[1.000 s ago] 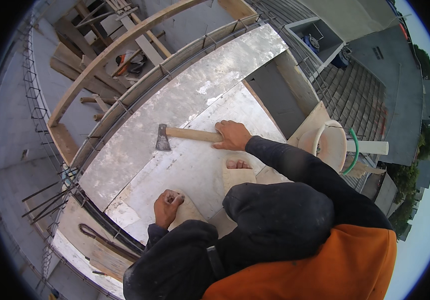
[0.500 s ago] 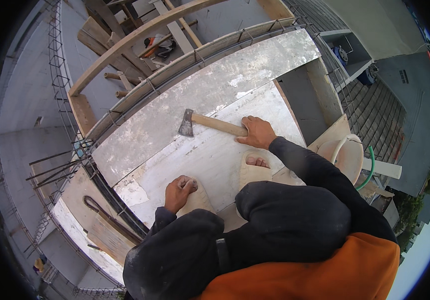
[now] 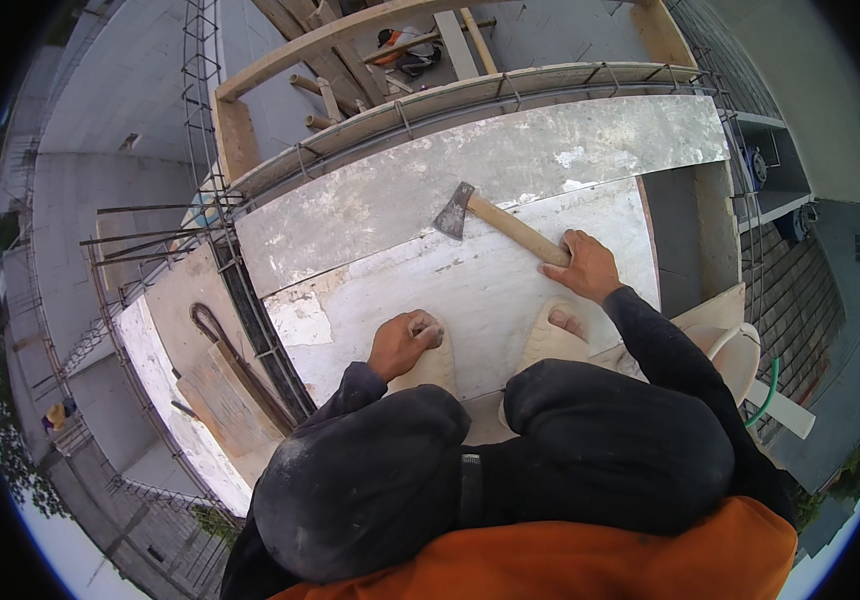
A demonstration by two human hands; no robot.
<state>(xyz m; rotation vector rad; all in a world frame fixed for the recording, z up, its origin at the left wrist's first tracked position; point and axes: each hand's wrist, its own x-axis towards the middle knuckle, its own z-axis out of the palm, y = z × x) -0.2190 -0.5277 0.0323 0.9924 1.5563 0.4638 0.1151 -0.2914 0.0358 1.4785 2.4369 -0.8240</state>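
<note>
A hatchet (image 3: 518,232) with a pale wooden handle and a dark metal head lies on the boards, its head over the seam between a grey panel (image 3: 350,218) and a white panel (image 3: 490,290). My right hand (image 3: 590,268) is closed round the end of its handle. Beside my left shoe (image 3: 432,368), my left hand (image 3: 402,345) has its fingers curled in and pressed together. Whatever they hold, if anything, is hidden. My right shoe (image 3: 555,335), with toes showing, rests on the white panel near the right hand.
A rectangular opening (image 3: 672,240) lies right of the white panel. Steel bars (image 3: 410,120) run along the far edge, with a drop beyond where another person (image 3: 415,55) works below. At right stands a pale bucket (image 3: 740,360); at left lie a bent bar (image 3: 212,325) and wood offcuts (image 3: 225,395).
My view has turned, so the boards sit further right and more level. The left hand has shifted slightly forward past the shoe, still curled. The right hand keeps hold of the hatchet.
</note>
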